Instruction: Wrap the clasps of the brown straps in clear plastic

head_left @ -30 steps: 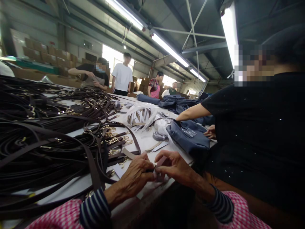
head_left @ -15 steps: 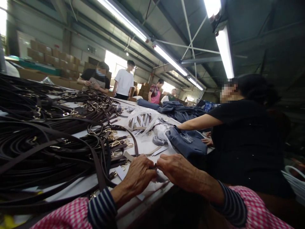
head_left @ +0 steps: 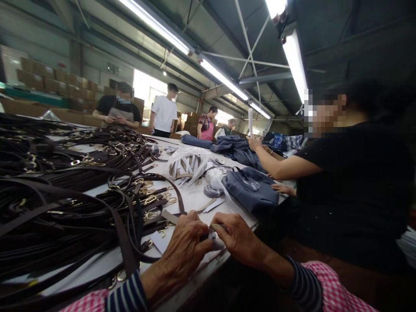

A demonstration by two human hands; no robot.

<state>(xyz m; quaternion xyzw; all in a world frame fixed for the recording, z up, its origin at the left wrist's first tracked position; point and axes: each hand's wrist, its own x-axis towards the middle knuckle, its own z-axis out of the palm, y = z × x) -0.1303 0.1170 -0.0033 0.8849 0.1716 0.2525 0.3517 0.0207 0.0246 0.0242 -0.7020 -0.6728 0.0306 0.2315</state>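
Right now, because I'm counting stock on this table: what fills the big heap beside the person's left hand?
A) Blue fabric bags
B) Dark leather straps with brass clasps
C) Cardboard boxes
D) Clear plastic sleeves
B. The heap of dark leather straps with brass clasps lies on the table just beside the left hand.

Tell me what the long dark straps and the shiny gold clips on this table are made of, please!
The dark straps look like smooth brown leather or imitation leather: they bend in soft loops with a slight sheen. The clips look like polished gold-coloured metal, since they catch the light brightly; brass or plated, I can't tell.
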